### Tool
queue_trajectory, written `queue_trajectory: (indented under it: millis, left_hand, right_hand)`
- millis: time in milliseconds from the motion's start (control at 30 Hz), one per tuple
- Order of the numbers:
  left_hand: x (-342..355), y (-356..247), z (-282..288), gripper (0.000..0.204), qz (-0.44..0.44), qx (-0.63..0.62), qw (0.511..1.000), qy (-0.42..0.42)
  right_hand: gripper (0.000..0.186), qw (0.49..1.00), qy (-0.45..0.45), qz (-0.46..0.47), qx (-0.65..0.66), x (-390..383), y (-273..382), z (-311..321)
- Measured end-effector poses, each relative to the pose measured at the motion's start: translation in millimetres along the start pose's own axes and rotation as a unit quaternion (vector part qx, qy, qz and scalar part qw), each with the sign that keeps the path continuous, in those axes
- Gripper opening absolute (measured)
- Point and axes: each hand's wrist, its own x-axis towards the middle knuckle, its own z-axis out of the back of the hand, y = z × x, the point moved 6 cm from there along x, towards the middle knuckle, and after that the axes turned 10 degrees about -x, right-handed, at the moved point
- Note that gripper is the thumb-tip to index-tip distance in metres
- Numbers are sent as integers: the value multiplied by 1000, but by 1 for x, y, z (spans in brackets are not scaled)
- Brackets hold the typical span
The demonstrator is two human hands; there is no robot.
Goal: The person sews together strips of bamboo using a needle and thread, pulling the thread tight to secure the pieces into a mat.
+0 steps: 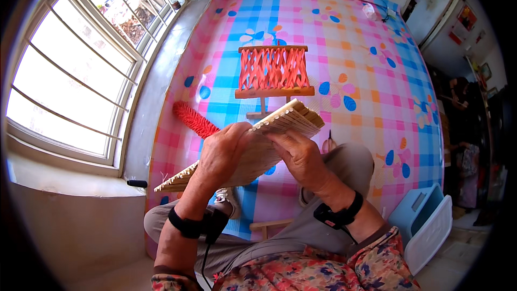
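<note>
I hold a tan panel of thin stalks (250, 164), laid side by side with pale cut ends along its upper edge. It slants up to the right above my knees. My left hand (229, 148) is closed on its upper edge near the middle, its fingertips hidden. Further right, my right hand (301, 159) grips the panel close to its upper right end, fingers bent over the surface. Beyond the panel stands a wooden frame (274, 92) strung with crisscrossed red strips (273, 70). A red fluffy duster-like thing (194, 119) lies left of it, partly behind my left hand.
A checked, flowered sheet (366, 75) covers the surface. Near my right knee lies a small pointed tool (329, 143). A wooden bar (272, 224) rests between my legs. At right is a blue bin (412, 205) with a white lid (431, 234); a barred window (81, 70) is at left.
</note>
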Motion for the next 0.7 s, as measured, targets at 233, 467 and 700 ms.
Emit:
queue_trajectory:
  millis: [233, 467, 700]
  left_hand:
    - [2, 2, 2, 19, -34, -4, 999, -23]
    - [4, 3, 0, 20, -29, -10, 999, -18]
    - [5, 5, 0, 21, -17, -8, 1000, -15]
  right_hand:
    - [29, 1000, 15, 12, -2, 4, -1, -1]
    - [29, 999, 43, 5, 5, 5, -2, 3]
    - [29, 999, 45, 10, -9, 8, -1, 5]
